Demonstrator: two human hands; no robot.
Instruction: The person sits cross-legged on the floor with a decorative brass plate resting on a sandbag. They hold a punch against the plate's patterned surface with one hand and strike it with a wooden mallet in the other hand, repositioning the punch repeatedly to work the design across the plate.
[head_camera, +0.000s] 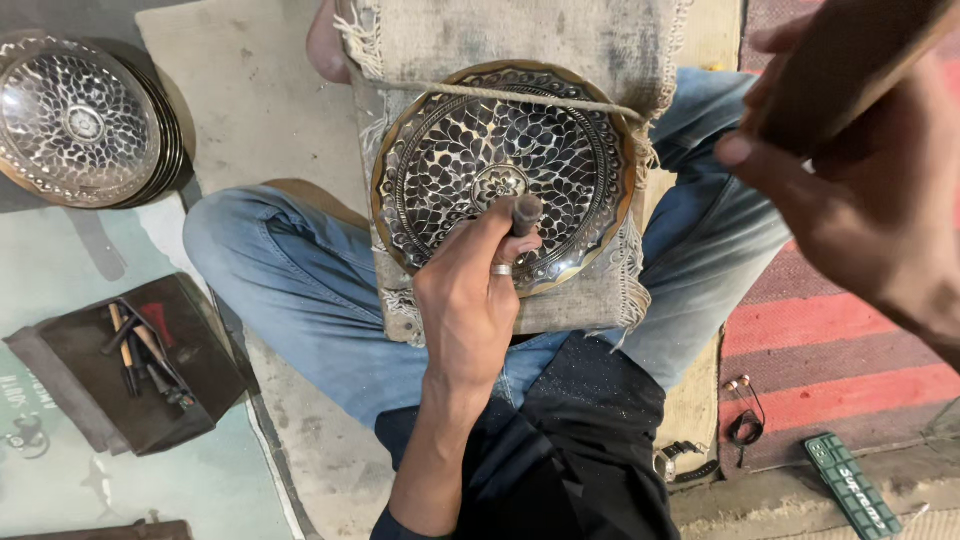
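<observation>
Just one camera here, strapped on my head, looking straight down into my lap from close up. My left hand (470, 300) sits dead center, my right hand (860, 200) pokes in big at the top right edge.

Floor (300, 460): bare grey concrete, dusty. Beige mat (250, 90) at top; red striped rug (830, 340) at right; pale green sheet (60, 480) at left. Even light.

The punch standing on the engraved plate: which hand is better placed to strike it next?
The right hand, probably. It is raised beside the plate holding a wooden mallet, while the left hand has its fingers around the punch.
</observation>
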